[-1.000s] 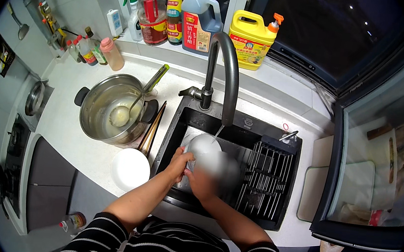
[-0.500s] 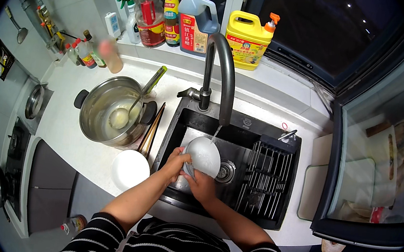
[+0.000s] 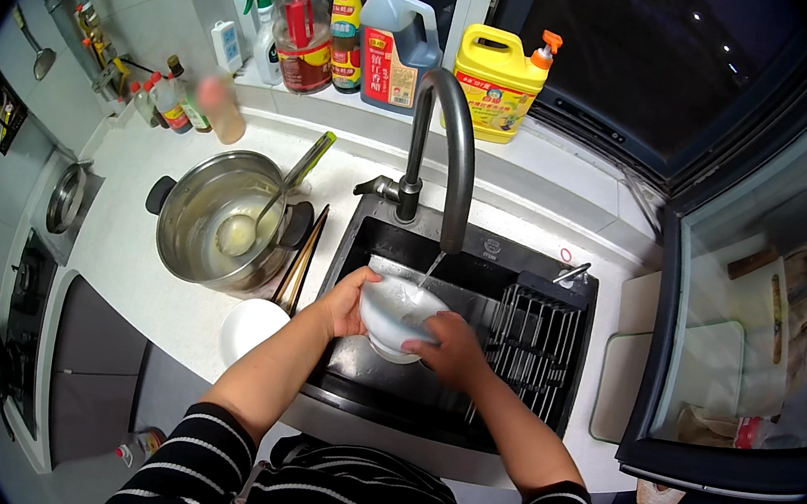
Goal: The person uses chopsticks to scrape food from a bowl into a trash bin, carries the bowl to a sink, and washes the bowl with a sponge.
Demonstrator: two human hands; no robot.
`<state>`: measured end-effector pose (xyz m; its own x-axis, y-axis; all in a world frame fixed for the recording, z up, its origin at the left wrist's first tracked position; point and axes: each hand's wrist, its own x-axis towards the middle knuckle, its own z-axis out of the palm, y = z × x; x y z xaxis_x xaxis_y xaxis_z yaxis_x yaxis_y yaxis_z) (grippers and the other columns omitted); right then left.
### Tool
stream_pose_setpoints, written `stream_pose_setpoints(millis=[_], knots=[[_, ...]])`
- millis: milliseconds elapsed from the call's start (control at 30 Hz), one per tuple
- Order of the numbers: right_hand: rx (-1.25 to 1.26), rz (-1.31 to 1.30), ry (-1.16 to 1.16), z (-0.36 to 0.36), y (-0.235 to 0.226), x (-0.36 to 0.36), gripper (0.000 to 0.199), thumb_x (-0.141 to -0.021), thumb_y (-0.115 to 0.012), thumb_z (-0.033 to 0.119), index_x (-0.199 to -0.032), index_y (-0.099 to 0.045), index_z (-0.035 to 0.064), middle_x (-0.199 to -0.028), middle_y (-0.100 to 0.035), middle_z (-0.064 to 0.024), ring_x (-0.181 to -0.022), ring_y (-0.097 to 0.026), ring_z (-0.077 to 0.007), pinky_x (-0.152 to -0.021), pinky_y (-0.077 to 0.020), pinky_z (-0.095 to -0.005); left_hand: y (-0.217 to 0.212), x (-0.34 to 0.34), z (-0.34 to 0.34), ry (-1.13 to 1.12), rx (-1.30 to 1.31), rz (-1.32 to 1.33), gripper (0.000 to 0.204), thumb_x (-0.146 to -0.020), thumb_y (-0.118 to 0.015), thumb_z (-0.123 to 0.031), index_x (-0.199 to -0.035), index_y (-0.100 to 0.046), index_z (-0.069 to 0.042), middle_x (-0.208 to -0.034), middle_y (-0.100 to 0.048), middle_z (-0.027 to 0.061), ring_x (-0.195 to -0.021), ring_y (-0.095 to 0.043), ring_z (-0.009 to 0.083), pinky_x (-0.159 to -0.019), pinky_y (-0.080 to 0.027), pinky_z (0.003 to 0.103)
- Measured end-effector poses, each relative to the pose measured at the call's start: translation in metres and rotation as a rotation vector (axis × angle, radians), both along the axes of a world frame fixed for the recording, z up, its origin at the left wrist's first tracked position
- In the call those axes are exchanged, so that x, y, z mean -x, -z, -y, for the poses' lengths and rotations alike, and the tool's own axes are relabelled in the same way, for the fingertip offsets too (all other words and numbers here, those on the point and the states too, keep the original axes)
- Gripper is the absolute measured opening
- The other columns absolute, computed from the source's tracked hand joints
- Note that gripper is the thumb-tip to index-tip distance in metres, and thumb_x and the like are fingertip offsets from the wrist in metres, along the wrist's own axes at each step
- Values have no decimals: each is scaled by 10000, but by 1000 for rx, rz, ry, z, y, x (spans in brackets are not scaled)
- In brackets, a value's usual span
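Over the black sink, both my hands hold a white bowl under the tap. My left hand is closed on the bowl's left side. The fingers of my right hand are at the opposite rim, partly inside the bowl. A thin stream of water runs from the grey curved faucet into the bowl, which is tilted a little and slightly blurred. Another white bowl sits on the counter, left of the sink, partly behind my left forearm.
Left of the sink stands a steel pot with a ladle in it, beside several chopsticks. A black drying rack fills the sink's right side. A yellow jug and several bottles line the sill. An open window juts in at right.
The bowl has turned from tilted with its inside facing up the sink to more level. My right hand has moved from its underside to the right rim; my left hand has shifted up.
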<state>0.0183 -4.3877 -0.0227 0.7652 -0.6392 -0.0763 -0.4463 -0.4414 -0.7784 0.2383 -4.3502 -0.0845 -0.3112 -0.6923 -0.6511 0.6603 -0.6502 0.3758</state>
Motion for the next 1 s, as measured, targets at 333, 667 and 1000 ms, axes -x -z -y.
stream_pose_setpoints(millis=[333, 667, 1000], knots=[[-1009, 867, 757, 27, 99, 6, 322, -934, -485, 332, -998, -574, 29, -984, -630, -65, -844, -595, -154, -781, -467, -290, -14, 17, 5, -199, 198, 265, 514, -878, -526, -464, -1081, -562, 8, -1015, -627, 101, -917, -605, 179, -799, -479, 302], [534, 282, 439, -10, 38, -35, 293, -921, -499, 182, -1155, -562, 17, -1171, -567, -90, -1095, -515, -192, -954, -368, -309, 21, 50, 3, -339, 509, 1240, 494, -959, -381, -368, -799, -599, 45, -664, -577, 193, -631, -555, 272, -635, -433, 348], [481, 280, 502, -19, 49, -43, 282, -851, -514, 122, -1125, -560, 78, -1156, -478, -164, -1067, -463, -320, -947, -344, -399, 18, 66, -21, -430, 340, 1220, 567, -964, -331, -414, -689, -542, 35, -607, -527, 112, -597, -446, 171, -593, -390, 344]])
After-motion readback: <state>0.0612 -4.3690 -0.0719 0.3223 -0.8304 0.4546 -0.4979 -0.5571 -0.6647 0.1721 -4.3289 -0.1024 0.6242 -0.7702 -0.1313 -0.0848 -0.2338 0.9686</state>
